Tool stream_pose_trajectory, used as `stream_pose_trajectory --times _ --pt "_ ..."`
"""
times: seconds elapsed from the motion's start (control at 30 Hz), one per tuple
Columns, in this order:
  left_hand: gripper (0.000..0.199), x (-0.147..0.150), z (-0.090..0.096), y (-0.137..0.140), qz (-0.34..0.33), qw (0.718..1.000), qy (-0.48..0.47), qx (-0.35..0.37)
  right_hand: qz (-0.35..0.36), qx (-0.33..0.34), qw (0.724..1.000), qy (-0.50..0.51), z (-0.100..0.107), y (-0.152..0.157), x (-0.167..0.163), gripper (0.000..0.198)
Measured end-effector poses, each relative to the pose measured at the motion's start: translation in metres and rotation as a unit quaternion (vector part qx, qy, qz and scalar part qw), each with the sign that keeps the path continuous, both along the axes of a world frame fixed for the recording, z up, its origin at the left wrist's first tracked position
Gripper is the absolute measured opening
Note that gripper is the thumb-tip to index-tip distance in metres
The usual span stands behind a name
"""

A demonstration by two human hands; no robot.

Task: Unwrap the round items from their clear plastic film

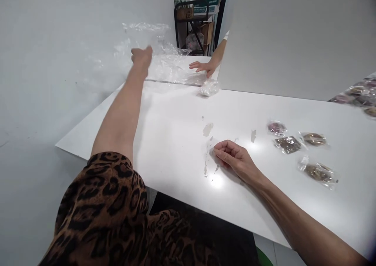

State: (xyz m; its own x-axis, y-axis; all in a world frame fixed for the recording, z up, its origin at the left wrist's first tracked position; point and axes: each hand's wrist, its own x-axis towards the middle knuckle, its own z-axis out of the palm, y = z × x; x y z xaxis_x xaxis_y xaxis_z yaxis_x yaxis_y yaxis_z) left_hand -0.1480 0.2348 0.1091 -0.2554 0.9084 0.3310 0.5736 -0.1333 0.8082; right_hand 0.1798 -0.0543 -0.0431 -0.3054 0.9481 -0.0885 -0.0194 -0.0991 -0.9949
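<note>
Filling the lower left with a leopard-print sleeve (101, 195). Stretching the left hand (141, 58) into the upper left, against clear plastic film (170, 58) spreading across the upper left and upper middle; curling blurred fingers, leaving any pinch on the film impossible to tell. Resting the right hand (236, 158) on the white tabletop (167, 137), right of centre, closing thumb and forefinger tip to tip.

Lying at centre right, four clear packets: holding something purplish in one (277, 128), a dark diamond shape in another (288, 144), brownish oval contents in the others (314, 139) (320, 173). Heaping more filled packets (360, 96) at the right edge. Spreading a co-worker's fingers (202, 67) at upper middle, near a crumpled clear bag (209, 88). Standing behind, a black rack (176, 27), carrying a cardboard box (185, 13) and a clear bag of pinkish contents (194, 41).
</note>
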Motion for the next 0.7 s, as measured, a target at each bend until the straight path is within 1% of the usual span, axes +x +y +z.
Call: stream_pose_trajectory --times 0.03,0.07,0.1,0.13,0.17,0.2,0.23,0.27,0.33,0.37,0.4,0.47,0.57,0.63,0.7 --pt "0.075 0.014 -0.019 -0.001 0.044 0.999 -0.001 -0.006 0.002 -0.001 1.0 0.001 -0.001 0.0 0.0 0.028" --pt "0.071 0.03 -0.038 -0.006 0.062 0.998 0.008 0.004 0.003 -0.002 1.0 0.0 -0.001 0.0 0.0 0.028" --pt "0.06 0.048 -0.058 -0.013 0.06 0.998 0.025 0.019 0.005 -0.002 1.0 -0.002 -0.002 0.0 0.0 0.028" --pt "0.048 0.067 -0.076 -0.021 0.019 0.997 0.07 0.033 0.007 -0.002 1.0 -0.005 -0.002 0.0 0.0 0.029" --pt "0.038 0.086 -0.092 -0.029 -0.04 0.991 0.121 0.039 0.009 0.001 1.0 -0.008 -0.002 0.0 0.0 0.029" --pt "0.031 0.105 -0.106 -0.036 -0.095 0.98 0.17 0.03 0.009 0.004 1.0 -0.01 -0.002 0.0 -0.001 0.028" --pt "0.032 0.122 -0.118 -0.041 -0.131 0.97 0.206 0.015 0.009 0.008 1.0 -0.011 -0.001 0.0 -0.001 0.028" --pt "0.039 0.137 -0.127 -0.043 -0.145 0.962 0.233 0.003 0.009 0.01 1.0 -0.01 -0.001 0.0 -0.001 0.028" --pt "0.057 0.161 -0.138 -0.042 -0.145 0.956 0.253 -0.038 0.009 0.011 1.0 -0.005 -0.002 0.001 0.0 0.028" --pt "0.063 0.169 -0.14 -0.04 -0.136 0.955 0.256 -0.058 0.011 0.01 1.0 0.0 -0.002 0.001 0.0 0.028" --pt "0.066 0.174 -0.142 -0.037 -0.126 0.955 0.256 -0.076 0.014 0.008 1.0 0.005 -0.003 0.002 0.001 0.028" --pt "0.061 0.18 -0.142 -0.033 -0.118 0.955 0.258 -0.091 0.018 0.007 1.0 0.018 -0.003 0.003 0.001 0.029" --pt "0.051 0.178 -0.142 -0.043 -0.136 0.961 0.233 -0.067 0.003 0.006 0.999 0.046 -0.003 0.005 0.0 0.033" --pt "0.049 0.174 -0.144 -0.061 -0.164 0.969 0.18 -0.046 -0.034 -0.002 0.996 0.078 -0.003 0.008 -0.001 0.036" --pt "0.046 0.17 -0.146 -0.087 -0.198 0.973 0.118 -0.029 -0.096 -0.022 0.987 0.129 -0.003 0.012 -0.001 0.042"
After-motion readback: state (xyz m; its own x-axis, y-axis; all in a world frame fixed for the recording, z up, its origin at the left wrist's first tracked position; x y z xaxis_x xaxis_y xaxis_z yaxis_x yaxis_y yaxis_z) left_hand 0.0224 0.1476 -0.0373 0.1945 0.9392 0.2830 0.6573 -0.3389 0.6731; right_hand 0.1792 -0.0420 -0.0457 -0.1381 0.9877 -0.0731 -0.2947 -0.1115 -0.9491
